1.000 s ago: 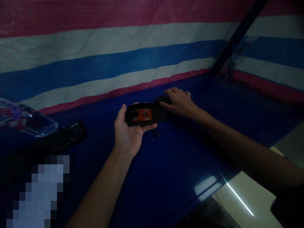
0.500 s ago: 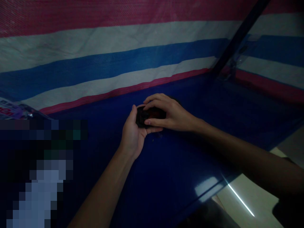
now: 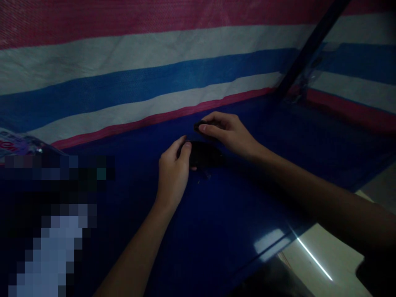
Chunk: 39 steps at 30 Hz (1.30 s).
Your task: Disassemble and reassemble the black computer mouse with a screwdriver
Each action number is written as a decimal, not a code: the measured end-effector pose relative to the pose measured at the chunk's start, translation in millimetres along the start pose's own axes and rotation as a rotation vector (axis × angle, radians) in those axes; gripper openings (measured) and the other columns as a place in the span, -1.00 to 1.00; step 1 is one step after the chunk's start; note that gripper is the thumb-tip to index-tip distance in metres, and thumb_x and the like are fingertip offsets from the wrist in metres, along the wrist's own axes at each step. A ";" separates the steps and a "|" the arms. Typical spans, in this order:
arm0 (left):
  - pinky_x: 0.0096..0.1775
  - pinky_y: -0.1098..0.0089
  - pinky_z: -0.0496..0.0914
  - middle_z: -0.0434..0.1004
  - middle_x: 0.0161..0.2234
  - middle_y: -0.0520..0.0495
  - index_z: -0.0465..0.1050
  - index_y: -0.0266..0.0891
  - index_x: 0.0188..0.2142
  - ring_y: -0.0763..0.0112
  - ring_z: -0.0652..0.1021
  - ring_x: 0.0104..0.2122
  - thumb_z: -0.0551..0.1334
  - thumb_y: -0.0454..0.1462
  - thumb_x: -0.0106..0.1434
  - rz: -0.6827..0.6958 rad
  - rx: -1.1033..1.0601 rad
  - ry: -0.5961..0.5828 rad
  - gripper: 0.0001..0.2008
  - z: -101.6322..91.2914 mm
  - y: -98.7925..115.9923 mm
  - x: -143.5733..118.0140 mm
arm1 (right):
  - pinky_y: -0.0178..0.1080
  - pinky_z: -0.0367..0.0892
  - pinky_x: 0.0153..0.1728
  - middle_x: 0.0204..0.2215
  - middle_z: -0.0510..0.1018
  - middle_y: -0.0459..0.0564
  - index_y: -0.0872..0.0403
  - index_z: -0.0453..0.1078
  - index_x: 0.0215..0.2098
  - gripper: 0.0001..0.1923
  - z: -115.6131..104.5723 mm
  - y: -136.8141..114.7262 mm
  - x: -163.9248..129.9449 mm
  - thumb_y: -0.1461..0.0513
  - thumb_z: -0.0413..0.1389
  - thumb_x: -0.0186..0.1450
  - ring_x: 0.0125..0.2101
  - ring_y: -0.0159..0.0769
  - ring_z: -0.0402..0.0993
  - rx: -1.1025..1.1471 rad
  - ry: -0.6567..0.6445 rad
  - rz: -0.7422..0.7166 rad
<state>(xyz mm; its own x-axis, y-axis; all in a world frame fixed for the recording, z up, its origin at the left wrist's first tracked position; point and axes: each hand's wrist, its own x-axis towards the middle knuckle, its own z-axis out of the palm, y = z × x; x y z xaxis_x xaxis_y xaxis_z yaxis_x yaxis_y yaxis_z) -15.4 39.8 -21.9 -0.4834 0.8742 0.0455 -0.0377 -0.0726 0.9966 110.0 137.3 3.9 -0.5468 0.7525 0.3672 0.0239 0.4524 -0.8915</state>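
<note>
A dark, rounded object [image 3: 206, 153], too dim to name, sits low over the blue tabletop [image 3: 198, 231]. My left hand [image 3: 173, 167] grips its left end, with the thumb on top and the other fingers partly hidden behind. Higher up and to the right, my right hand [image 3: 230, 130] pinches a small dark piece [image 3: 197, 125] between thumb and fingers. A gap shows between this piece and the larger object. Poor light hides the details of both.
Behind the table hangs a red, white and blue striped sheet [image 3: 139, 86]. A dark pole [image 3: 309, 51] slants down at the right rear corner. Clear plastic packaging [image 3: 21, 142] lies at the left, above a pixelated area. Pale floor [image 3: 312, 251] shows past the table's edge.
My right hand has lifted up and away from the dark object, with a small dark piece in its fingers. My left hand has turned, its thumb now over the object's top.
</note>
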 end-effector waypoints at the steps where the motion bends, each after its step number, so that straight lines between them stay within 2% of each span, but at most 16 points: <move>1: -0.29 0.35 0.49 0.56 -0.17 -0.10 0.55 -0.19 -0.13 0.23 0.54 -0.21 0.29 -0.19 0.13 0.052 0.046 0.009 -0.70 -1.1 -1.1 -0.2 | -0.32 0.30 -0.40 -0.44 0.53 -0.07 0.16 0.43 -0.35 -0.77 0.9 2.7 0.2 0.13 0.19 0.19 -0.43 -0.40 0.41 0.005 -0.025 0.018; 2: -0.13 0.28 0.45 0.56 -0.14 -0.09 0.56 -0.16 -0.12 0.20 0.51 -0.11 0.30 -0.20 0.13 0.102 0.082 0.009 -0.71 -2.2 -2.1 -0.2 | -0.32 0.31 -0.38 -0.43 0.54 -0.06 0.16 0.44 -0.34 -0.77 1.9 4.9 0.0 0.13 0.19 0.19 -0.41 -0.39 0.43 0.004 -0.052 0.036; 4: 0.12 0.15 0.26 0.55 -0.12 -0.09 0.57 -0.12 -0.14 0.14 0.44 0.00 0.28 -0.23 0.15 0.175 0.160 -0.007 -0.74 -3.6 -4.0 -0.1 | -0.31 0.33 -0.36 -0.39 0.56 -0.05 0.15 0.45 -0.32 -0.78 3.6 6.7 -1.2 0.13 0.19 0.20 -0.38 -0.37 0.45 -0.007 -0.093 0.047; 7: 0.20 0.06 0.10 0.53 -0.11 -0.11 0.57 -0.13 -0.17 0.10 0.41 0.03 0.25 -0.24 0.18 0.227 0.287 -0.004 -0.78 -3.7 -4.9 -0.6 | -0.33 0.33 -0.34 -0.40 0.54 -0.07 0.14 0.45 -0.30 -0.78 4.4 2.3 -3.7 0.13 0.17 0.22 -0.38 -0.41 0.45 0.040 -0.091 -0.018; 10: 0.19 0.13 0.11 0.46 0.01 -0.10 0.49 -0.12 -0.05 0.15 0.38 0.08 0.25 -0.25 0.19 0.329 0.281 0.013 -0.69 -2.1 -1.7 -3.7 | -0.38 0.32 -0.40 -0.46 0.50 -0.11 0.14 0.41 -0.33 -0.76 4.5 -5.8 -5.9 0.10 0.11 0.28 -0.46 -0.47 0.42 0.179 -0.067 -0.042; 13: 0.20 0.21 0.11 0.40 0.09 -0.06 0.42 -0.06 0.04 0.21 0.34 0.12 0.26 -0.26 0.19 0.445 0.199 0.006 -0.60 -0.7 3.4 -8.5 | -0.42 0.27 -0.54 -0.57 0.44 -0.15 0.13 0.38 -0.38 -0.71 5.4 -8.9 -8.0 0.04 0.12 0.27 -0.58 -0.51 0.37 0.288 -0.171 0.065; 16: 0.17 0.25 0.15 0.44 0.04 -0.04 0.45 -0.06 -0.01 0.24 0.37 0.09 0.24 -0.25 0.22 0.497 0.229 -0.053 -0.68 -0.8 6.3 -11.4 | -0.43 0.20 -0.64 -0.64 0.40 -0.17 0.13 0.37 -0.39 -0.67 5.2 -6.7 -8.9 0.01 0.13 0.25 -0.67 -0.51 0.31 0.308 -0.306 0.186; 19: 0.11 0.30 0.22 0.50 -0.09 -0.02 0.50 -0.09 -0.11 0.27 0.43 -0.02 0.26 -0.23 0.21 0.472 0.255 -0.054 -0.77 -2.1 6.7 -10.3 | -0.43 0.13 -0.71 -0.68 0.39 -0.13 0.15 0.39 -0.43 -0.55 1.2 -6.2 -7.8 -0.06 0.00 0.32 -0.72 -0.51 0.27 0.248 -0.371 0.229; 21: 0.05 0.33 0.27 0.52 -0.16 -0.01 0.51 -0.12 -0.17 0.29 0.48 -0.09 0.29 -0.21 0.18 0.428 0.202 0.023 -0.80 -3.5 6.4 -7.5 | -0.43 0.07 -0.74 -0.70 0.39 -0.12 0.17 0.41 -0.46 -0.48 -2.3 -8.6 -6.4 -0.08 -0.05 0.33 -0.73 -0.52 0.25 0.168 -0.367 0.210; 24: -0.07 0.34 0.35 0.54 -0.25 -0.02 0.49 -0.19 -0.22 0.32 0.52 -0.19 0.28 -0.19 0.19 0.413 0.201 0.101 -0.81 -6.4 4.6 -1.7 | -0.45 0.06 -0.73 -0.66 0.43 -0.13 0.17 0.40 -0.47 -0.59 -5.2 -13.0 -4.5 -0.02 0.09 0.28 -0.72 -0.55 0.26 0.091 -0.340 0.169; 27: -0.12 0.33 0.39 0.56 -0.22 -0.05 0.45 -0.21 -0.15 0.32 0.54 -0.19 0.25 -0.16 0.22 0.479 0.280 0.082 -0.76 -8.6 1.6 3.2 | -0.47 0.09 -0.72 -0.61 0.48 -0.13 0.17 0.35 -0.46 -0.68 -4.5 -15.1 -3.9 0.06 0.19 0.22 -0.69 -0.56 0.30 0.180 -0.338 0.207; 31: -0.04 0.29 0.39 0.44 0.05 -0.12 0.29 -0.14 0.11 0.26 0.48 0.01 0.31 -0.16 0.17 0.688 0.339 0.006 -0.48 -9.3 -1.7 4.5 | -0.45 0.07 -0.75 -0.71 0.40 -0.16 0.14 0.28 -0.51 -0.69 -4.6 -14.5 -3.6 0.09 0.15 0.23 -0.73 -0.52 0.29 0.413 -0.318 0.287; 34: -0.02 0.30 0.40 0.48 0.01 -0.09 0.37 -0.15 0.03 0.29 0.50 -0.02 0.29 -0.21 0.19 0.789 0.464 -0.040 -0.59 -8.6 -2.7 2.3 | -0.43 0.07 -0.76 -0.76 0.36 -0.15 0.14 0.27 -0.55 -0.69 -6.4 -12.3 -2.3 0.10 0.13 0.24 -0.76 -0.50 0.26 0.449 -0.346 0.331; 36: -0.07 0.33 0.42 0.55 -0.11 -0.06 0.43 -0.18 -0.04 0.34 0.55 -0.12 0.27 -0.20 0.21 0.760 0.493 -0.029 -0.69 -7.9 -2.7 0.5 | -0.43 0.08 -0.75 -0.74 0.36 -0.14 0.16 0.29 -0.54 -0.63 -7.3 -10.7 -1.4 0.05 0.08 0.28 -0.75 -0.51 0.25 0.390 -0.351 0.318; 39: -0.17 0.38 0.44 0.59 -0.21 -0.03 0.47 -0.20 -0.12 0.39 0.57 -0.25 0.28 -0.13 0.20 0.659 0.426 0.015 -0.71 -7.7 -0.5 -1.9 | -0.45 0.12 -0.71 -0.60 0.43 -0.13 0.17 0.37 -0.35 -0.59 -7.3 -9.8 -2.1 -0.03 0.01 0.33 -0.69 -0.53 0.31 0.250 -0.311 0.153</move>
<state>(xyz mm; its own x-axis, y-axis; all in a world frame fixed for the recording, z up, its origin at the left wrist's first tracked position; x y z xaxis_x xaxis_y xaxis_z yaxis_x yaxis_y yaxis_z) -21.2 34.5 -22.9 -0.3015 0.7079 0.6388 0.5988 -0.3808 0.7046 117.0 134.8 13.8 -0.7801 0.6042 0.1626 -0.0583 0.1886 -0.9803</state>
